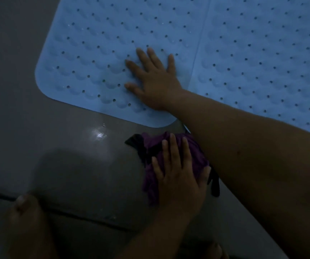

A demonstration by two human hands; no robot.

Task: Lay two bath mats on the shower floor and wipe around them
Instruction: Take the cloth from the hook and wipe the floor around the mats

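Toes [24, 202] of a bare foot sit nearest, on the grey shower floor [72, 174]. Both blue bath mats are already down, edges meeting: the left mat [98, 53] and the right mat [262, 53]. Reaching across from the right side, the right hand [156, 83] presses flat on the left mat, fingers spread. With fingers straight and slightly apart, the left hand [178, 176] presses a purple cloth [169, 156] onto the floor just beside the mat corner. Laying looks finished; wiping seems under way, with a wet glint [99, 134] left nearby.

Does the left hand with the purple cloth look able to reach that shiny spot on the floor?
Probably yes: the left hand presses the purple cloth near the shiny spot, bare floor between; the right hand rests on the mat.
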